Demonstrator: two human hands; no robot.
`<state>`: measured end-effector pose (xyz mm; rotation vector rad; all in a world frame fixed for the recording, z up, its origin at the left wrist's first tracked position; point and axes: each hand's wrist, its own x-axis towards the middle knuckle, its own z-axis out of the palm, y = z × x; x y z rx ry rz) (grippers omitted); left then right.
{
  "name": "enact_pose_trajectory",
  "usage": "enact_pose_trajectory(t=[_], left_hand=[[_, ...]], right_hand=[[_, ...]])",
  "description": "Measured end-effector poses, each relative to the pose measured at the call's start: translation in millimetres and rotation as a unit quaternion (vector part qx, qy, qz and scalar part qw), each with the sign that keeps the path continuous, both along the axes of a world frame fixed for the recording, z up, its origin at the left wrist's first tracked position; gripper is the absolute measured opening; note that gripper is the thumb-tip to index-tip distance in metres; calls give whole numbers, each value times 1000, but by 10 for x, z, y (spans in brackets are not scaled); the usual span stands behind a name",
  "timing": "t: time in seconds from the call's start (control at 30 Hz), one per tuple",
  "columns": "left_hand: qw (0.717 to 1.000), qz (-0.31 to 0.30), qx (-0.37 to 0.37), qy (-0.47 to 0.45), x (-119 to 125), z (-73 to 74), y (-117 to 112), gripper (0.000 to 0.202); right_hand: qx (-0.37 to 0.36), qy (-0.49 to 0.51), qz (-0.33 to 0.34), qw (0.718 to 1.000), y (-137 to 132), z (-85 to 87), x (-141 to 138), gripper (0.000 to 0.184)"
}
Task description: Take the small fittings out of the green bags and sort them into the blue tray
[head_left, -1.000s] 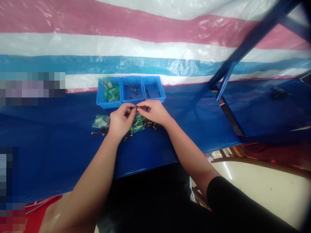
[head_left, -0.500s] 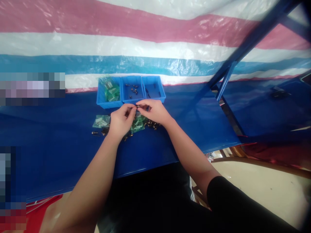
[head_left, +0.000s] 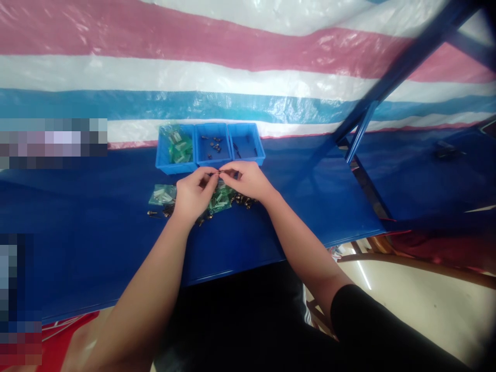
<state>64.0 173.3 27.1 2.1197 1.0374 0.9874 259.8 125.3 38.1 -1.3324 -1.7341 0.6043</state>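
My left hand [head_left: 192, 195] and my right hand [head_left: 245, 179] meet over the blue table [head_left: 271, 217], fingertips pinched together on a small dark metal part [head_left: 218, 172] held between them. Under the hands lies a green plastic bag [head_left: 219, 200] and a scatter of small dark parts [head_left: 244, 200]. Just beyond the hands stand three blue bins in a row: the left bin [head_left: 161, 160] holds green bags, the middle bin [head_left: 211, 144] several dark parts, the right bin [head_left: 247, 140] a few.
Another green bag [head_left: 162, 194] and loose parts [head_left: 153, 213] lie left of my left hand. A striped tarpaulin [head_left: 232, 67] hangs behind the table. A blue metal frame [head_left: 372, 98] rises at the right. A wooden chair rim [head_left: 418, 261] shows lower right.
Both hands stay together on the small part with only slight finger movement; the view has shifted down a little.
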Motion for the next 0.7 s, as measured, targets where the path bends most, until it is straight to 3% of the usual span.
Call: enact_pose_trajectory(t=[0.7], left_hand=[[1000, 6, 1, -10, 8, 4, -16, 23]], right_hand=[[-7, -6, -6, 1000, -1, -4, 2, 26]])
